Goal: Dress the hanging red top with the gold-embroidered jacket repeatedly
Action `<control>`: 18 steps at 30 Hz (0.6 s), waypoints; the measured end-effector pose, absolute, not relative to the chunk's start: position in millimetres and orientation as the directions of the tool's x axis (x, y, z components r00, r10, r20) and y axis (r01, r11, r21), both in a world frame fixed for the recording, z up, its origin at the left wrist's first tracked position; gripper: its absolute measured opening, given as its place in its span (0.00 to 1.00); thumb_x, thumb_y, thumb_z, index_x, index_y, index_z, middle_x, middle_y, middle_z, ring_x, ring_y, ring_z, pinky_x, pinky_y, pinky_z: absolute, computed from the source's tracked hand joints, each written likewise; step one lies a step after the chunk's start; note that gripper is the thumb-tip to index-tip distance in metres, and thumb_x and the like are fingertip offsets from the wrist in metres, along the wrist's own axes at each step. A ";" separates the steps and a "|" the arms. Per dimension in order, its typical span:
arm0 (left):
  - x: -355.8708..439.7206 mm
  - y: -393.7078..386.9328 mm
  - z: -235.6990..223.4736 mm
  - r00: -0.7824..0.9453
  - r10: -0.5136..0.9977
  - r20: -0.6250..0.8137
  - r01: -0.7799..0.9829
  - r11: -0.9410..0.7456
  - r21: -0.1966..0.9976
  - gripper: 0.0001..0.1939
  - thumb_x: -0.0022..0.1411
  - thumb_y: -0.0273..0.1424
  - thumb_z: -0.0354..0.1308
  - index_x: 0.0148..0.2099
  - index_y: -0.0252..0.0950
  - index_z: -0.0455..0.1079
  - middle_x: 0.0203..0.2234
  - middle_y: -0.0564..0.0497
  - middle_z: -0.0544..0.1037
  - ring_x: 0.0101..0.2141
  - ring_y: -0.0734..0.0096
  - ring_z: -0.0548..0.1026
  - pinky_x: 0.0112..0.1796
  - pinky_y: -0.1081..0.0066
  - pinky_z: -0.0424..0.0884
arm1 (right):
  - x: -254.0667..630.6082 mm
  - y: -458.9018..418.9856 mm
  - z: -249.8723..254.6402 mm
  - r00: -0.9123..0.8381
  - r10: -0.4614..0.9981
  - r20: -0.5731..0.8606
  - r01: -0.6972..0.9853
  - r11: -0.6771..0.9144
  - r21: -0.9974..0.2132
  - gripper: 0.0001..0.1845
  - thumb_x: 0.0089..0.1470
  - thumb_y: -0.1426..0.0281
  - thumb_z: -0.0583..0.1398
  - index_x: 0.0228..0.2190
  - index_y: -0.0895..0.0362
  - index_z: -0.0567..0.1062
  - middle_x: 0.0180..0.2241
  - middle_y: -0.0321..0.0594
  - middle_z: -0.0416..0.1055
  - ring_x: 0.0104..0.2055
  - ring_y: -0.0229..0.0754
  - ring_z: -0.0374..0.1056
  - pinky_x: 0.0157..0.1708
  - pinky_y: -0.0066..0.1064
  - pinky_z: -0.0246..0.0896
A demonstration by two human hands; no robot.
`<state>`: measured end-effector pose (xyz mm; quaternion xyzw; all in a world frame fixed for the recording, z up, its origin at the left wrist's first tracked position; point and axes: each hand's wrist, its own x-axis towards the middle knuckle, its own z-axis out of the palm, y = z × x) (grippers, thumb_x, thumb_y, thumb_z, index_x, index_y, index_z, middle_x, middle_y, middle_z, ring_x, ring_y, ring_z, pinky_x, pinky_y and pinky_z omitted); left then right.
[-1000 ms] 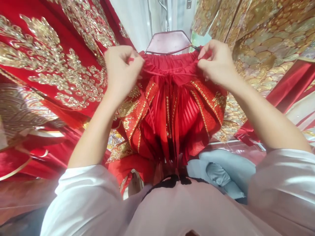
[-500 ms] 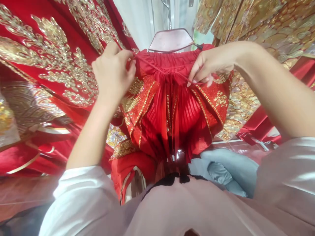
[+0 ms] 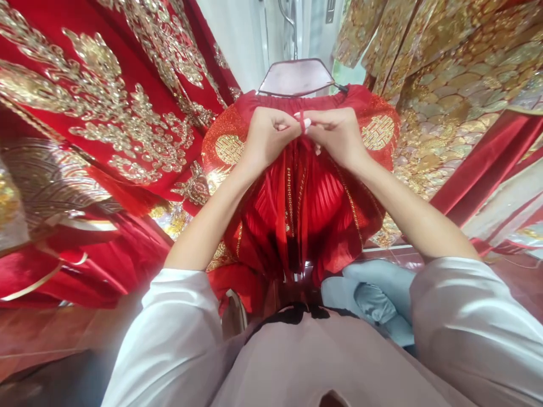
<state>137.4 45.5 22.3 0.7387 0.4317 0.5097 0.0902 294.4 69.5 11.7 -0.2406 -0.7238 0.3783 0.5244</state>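
Observation:
A red pleated garment (image 3: 326, 198) with gold beaded trim and round gold emblems hangs in front of me, its gathered red waistband up at the metal-framed hanger (image 3: 297, 77). At the waistband's middle, my left hand (image 3: 271, 135) and my right hand (image 3: 339, 138) meet, both closed in a pinch. Between their fingertips is a thin red drawstring (image 3: 302, 120), gripped from both sides. Whether it is knotted there cannot be made out. Long red strips fall straight down from under my hands along the garment's front.
Red cloth with heavy gold embroidery (image 3: 127, 113) hangs close on the left. Gold scale-patterned garments (image 3: 458, 73) hang on the right, with red satin (image 3: 470, 164) beside them. Below, light-blue jeans (image 3: 377, 299) and a reddish tiled floor (image 3: 72, 322) show.
My hands have come in from the two sides to meet at the waistband's centre. The drawstring, earlier stretched wide between them, is now drawn together at their fingertips.

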 end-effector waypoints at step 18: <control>122.4 31.6 31.2 0.238 0.616 0.751 0.759 -0.600 0.252 0.08 0.48 0.28 0.58 0.21 0.43 0.63 0.34 0.45 0.72 0.43 0.53 0.67 0.37 0.59 0.65 | 308.4 67.9 22.0 -0.278 0.710 0.647 0.476 0.687 -0.549 0.09 0.49 0.74 0.61 0.21 0.54 0.67 0.19 0.34 0.63 0.28 0.40 0.65 0.31 0.30 0.61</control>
